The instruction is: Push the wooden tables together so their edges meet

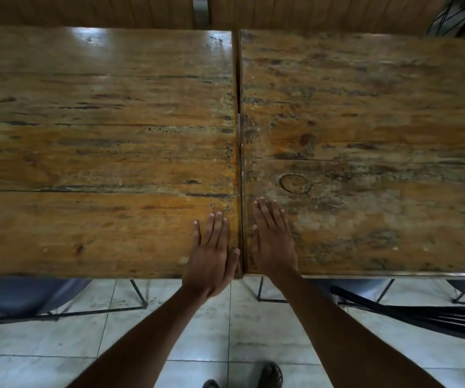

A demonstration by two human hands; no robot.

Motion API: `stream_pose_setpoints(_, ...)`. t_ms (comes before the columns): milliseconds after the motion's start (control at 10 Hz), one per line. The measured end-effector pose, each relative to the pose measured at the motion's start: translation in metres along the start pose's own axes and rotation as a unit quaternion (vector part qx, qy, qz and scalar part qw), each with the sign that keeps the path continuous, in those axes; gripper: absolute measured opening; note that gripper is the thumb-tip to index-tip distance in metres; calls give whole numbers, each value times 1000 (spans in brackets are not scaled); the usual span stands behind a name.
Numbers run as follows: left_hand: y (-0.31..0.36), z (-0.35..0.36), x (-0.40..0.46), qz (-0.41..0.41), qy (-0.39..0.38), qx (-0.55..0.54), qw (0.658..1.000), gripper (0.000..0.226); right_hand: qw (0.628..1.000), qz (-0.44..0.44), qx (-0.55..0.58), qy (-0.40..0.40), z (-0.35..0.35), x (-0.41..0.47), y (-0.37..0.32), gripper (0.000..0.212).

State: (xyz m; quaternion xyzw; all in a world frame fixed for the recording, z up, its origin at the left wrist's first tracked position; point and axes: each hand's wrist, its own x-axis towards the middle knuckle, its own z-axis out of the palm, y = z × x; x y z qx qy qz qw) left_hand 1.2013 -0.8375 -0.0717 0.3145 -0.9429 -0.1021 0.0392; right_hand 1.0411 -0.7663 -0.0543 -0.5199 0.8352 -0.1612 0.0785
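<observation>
Two worn wooden tables fill the view side by side: the left table point(99, 152) and the right table point(365, 152). Their inner edges run close together down the middle, touching near me and showing a thin dark gap toward the far end. My left hand point(211, 253) lies flat, palm down, on the left table's near right corner. Just across the seam, my right hand point(273, 242) lies flat on the right table's near left corner. Both hands hold nothing, fingers stretched out.
Blue chair seats point(26, 295) on black wire frames point(270, 292) stand under the near edges of both tables. The floor point(225, 340) is pale tile, with my feet point(270, 375) at the bottom. A wooden wall point(113, 9) runs behind the tables.
</observation>
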Motion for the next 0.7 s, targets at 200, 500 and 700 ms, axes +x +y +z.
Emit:
stream_pose_setpoints(200,-4,3,13,-8,10,-5,1000,68,1000,5,-9,-4,4,1,3,56)
stream_pose_setpoints(500,-2,-24,17,-23,-119,-9,993,72,998,36,-23,-34,0,1,-4,53)
stream_pose_setpoints(700,-1,-85,10,13,-209,6,978,71,981,69,-50,-172,-37,13,-32,62)
